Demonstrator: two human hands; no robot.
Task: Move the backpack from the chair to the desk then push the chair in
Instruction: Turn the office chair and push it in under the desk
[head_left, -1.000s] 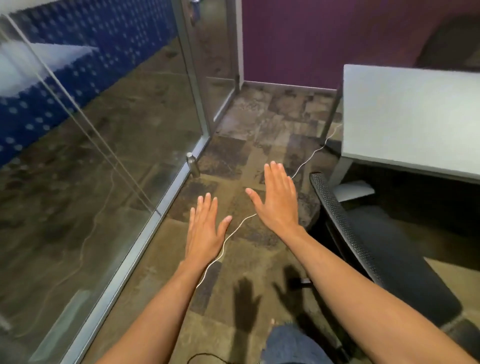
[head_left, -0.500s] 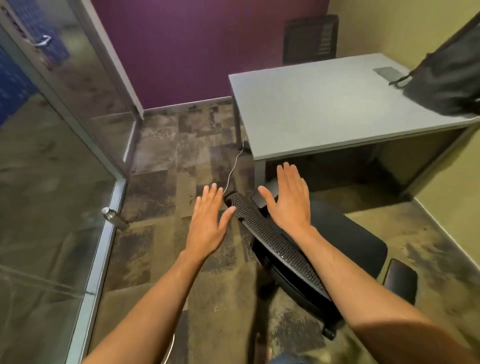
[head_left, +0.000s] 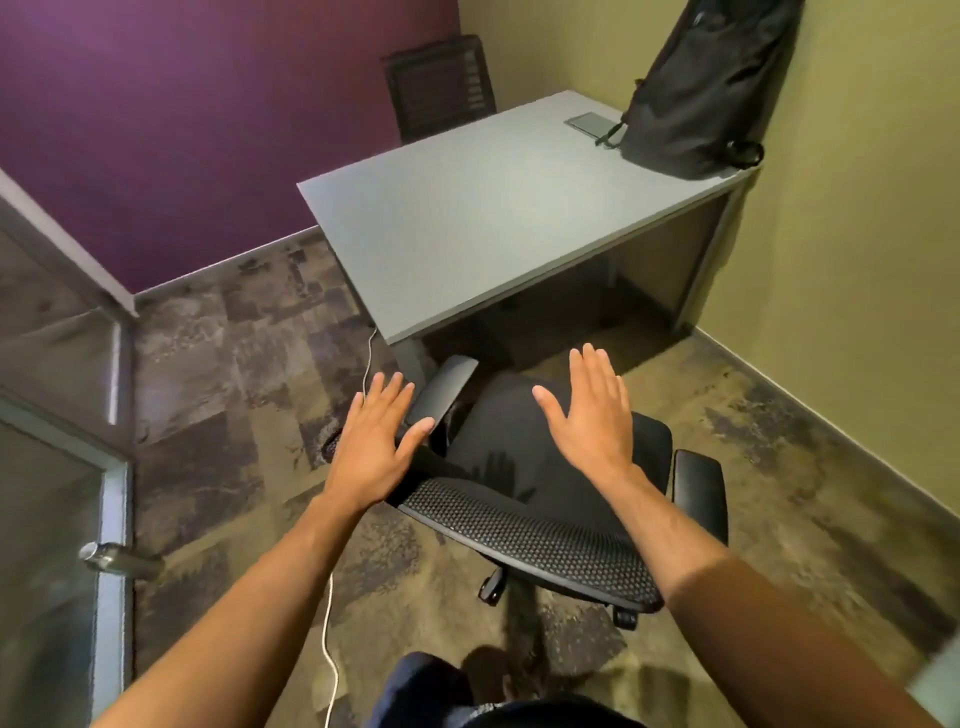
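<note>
Backpack (head_left: 696, 98) on desk (head_left: 493, 218); fingers (head_left: 592, 374) far

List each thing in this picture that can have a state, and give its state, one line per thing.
backpack: upright on the desk's far right corner, leaning on the wall.
desk: bare except for the backpack.
chair: seat empty, not yet pushed under the desk.
left hand: open, flat, empty.
right hand: open, flat, empty, over the seat.
</note>
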